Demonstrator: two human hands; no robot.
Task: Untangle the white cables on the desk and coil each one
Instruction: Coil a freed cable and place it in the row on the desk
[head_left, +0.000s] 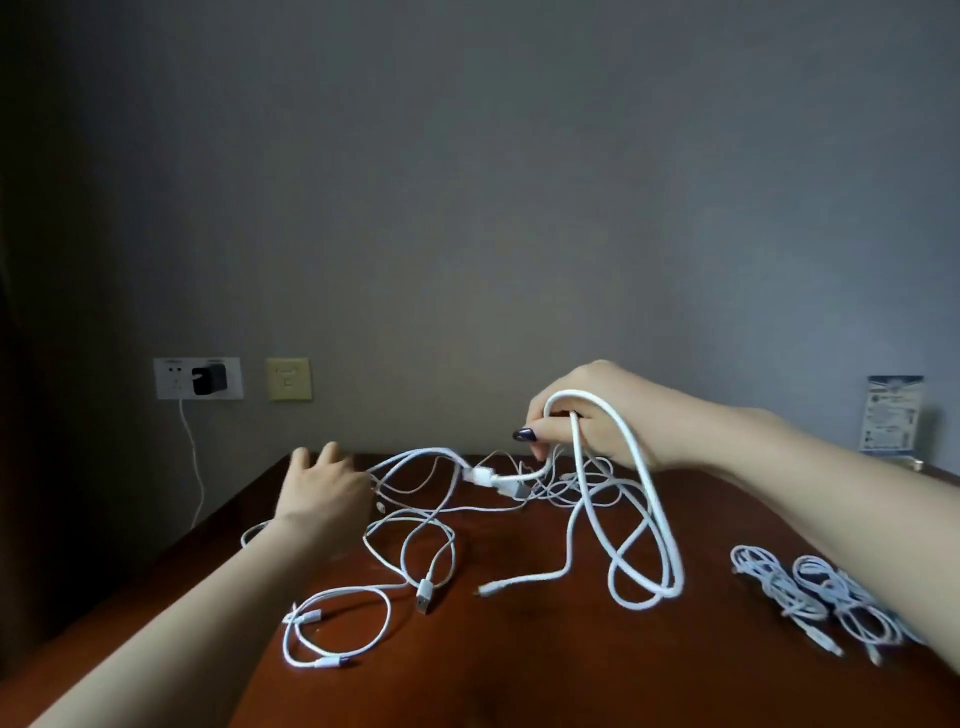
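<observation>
White tangle (415, 499) hides left hand's (322, 493) fingertips at nine o'clock, grip unclear; right hand (582, 415) clenches thick cable loops (644, 519).

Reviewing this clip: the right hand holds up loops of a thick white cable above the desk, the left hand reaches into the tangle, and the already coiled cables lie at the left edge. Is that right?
Not quite. The head view shows the coiled cables at the right side of the desk, not the left. The rest stands: the right hand holds up loops of the thick white cable, and the left hand reaches into the tangle.
</observation>
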